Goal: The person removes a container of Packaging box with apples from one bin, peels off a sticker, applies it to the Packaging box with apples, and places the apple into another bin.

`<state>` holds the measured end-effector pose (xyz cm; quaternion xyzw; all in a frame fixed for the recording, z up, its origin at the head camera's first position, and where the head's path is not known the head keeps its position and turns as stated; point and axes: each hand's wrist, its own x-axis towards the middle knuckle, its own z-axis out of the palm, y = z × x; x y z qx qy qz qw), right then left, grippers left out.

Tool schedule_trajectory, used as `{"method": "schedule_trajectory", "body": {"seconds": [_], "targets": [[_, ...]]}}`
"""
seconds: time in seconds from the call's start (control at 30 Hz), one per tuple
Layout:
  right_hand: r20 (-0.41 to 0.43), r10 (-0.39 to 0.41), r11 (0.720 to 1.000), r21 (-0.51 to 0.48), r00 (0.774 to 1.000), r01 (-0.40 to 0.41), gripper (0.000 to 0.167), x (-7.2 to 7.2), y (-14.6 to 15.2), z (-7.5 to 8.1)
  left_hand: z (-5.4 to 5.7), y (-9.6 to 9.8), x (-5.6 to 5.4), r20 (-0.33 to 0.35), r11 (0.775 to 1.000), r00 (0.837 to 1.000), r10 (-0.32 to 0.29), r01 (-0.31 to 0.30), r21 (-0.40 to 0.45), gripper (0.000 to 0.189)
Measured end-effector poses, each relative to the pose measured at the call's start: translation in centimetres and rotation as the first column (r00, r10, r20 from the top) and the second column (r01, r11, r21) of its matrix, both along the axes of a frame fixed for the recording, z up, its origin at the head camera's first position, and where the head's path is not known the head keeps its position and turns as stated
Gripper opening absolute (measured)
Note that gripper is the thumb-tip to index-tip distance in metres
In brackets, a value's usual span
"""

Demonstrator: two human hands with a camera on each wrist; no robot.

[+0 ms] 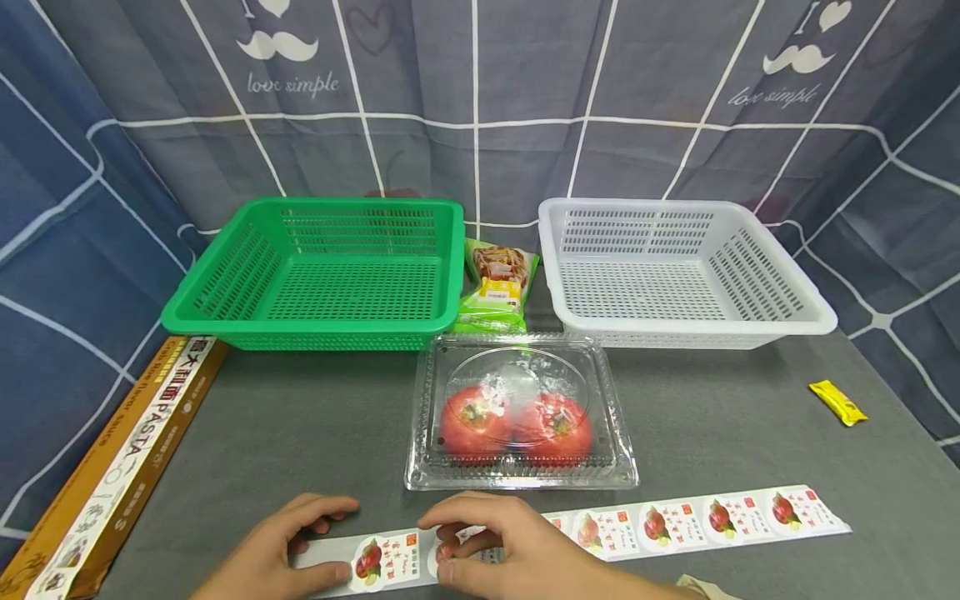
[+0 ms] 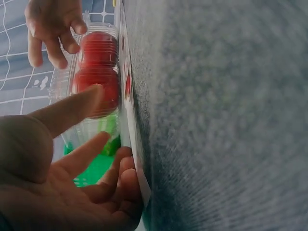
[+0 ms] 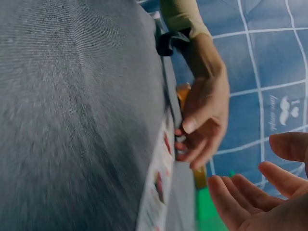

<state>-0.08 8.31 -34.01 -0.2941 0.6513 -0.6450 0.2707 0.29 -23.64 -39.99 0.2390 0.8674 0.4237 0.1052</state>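
A strip of fruit stickers (image 1: 656, 525) lies along the front of the table, each sticker printed with a red fruit and red writing. At its left end is my left hand (image 1: 281, 546), thumb at the strip and apart from the loosely bent fingers. In the left wrist view, the lower fingertips (image 2: 126, 161) are right at the strip's edge. My right hand (image 1: 506, 542) is over the strip's middle, fingers loosely bent and thumb apart, covering some stickers. In the right wrist view its fingers (image 3: 245, 195) are spread with nothing between them.
A clear plastic box (image 1: 622, 471) with two red tomatoes stands behind the strip. Farther back are a green basket (image 1: 300, 337), a green food packet (image 1: 498, 287) and a white basket (image 1: 675, 333). A pasta box (image 1: 135, 450) lies left, a yellow packet (image 1: 837, 402) right.
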Motion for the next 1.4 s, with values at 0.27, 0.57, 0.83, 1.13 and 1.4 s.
{"method": "schedule_trajectory", "body": {"seconds": [0.27,0.57,0.83,1.13,1.4], "targets": [[0.171,0.004,1.0,0.016,0.985,-0.007,0.032,-0.4,-2.1,-1.1,0.7,0.1,-0.3,0.018,0.976,0.998,-0.053,0.055,-0.209,0.039],[0.083,0.063,0.998,-0.012,0.995,-0.062,0.033,-0.8,-3.8,-2.6,1.4,0.3,-0.7,0.054,0.945,0.998,-0.018,0.034,-0.325,0.032],[0.101,0.118,0.993,-0.029,0.988,-0.115,0.037,-1.1,-4.2,-3.3,1.3,-0.1,-0.6,0.088,0.95,0.996,-0.01,0.037,-0.309,0.035],[0.051,0.056,0.995,0.075,0.997,-0.059,0.036,-0.9,-4.4,-3.6,1.2,-0.6,-0.4,0.078,0.964,0.995,-0.066,0.084,-0.251,0.044],[0.017,0.029,0.996,0.089,0.999,-0.03,0.034,-0.8,-4.6,-3.6,1.4,-0.6,-0.8,0.132,0.973,0.986,-0.097,0.121,-0.194,0.027]]}}
